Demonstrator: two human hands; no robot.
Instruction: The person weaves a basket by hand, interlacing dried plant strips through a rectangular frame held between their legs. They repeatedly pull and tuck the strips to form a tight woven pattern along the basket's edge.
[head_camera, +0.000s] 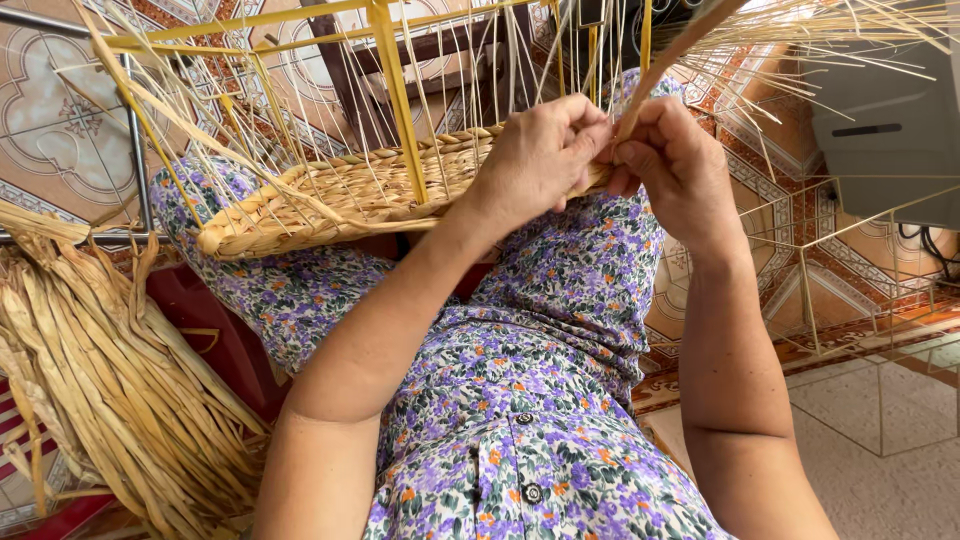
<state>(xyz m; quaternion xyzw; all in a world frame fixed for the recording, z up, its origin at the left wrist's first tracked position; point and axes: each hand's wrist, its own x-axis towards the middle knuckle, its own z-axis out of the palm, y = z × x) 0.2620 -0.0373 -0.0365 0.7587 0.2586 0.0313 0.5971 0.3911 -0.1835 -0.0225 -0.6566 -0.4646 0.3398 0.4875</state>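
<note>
A half-woven straw basket (330, 190) rests on my lap, built around a yellow metal wire frame (392, 90) with many thin upright straw stakes (470, 70). My left hand (540, 150) grips the woven rim at the basket's right end, fingers closed on it. My right hand (670, 160) pinches a flat dried straw strand (670, 60) that runs up and to the right, right beside the left hand. Both hands touch at the rim. I wear a purple floral dress (530, 400).
A bundle of dried straw strips (100, 380) lies at the left on a red surface. More yellow wire frames (860, 260) stand at the right on a patterned tile floor (60, 110). A grey box (890, 120) sits at the upper right.
</note>
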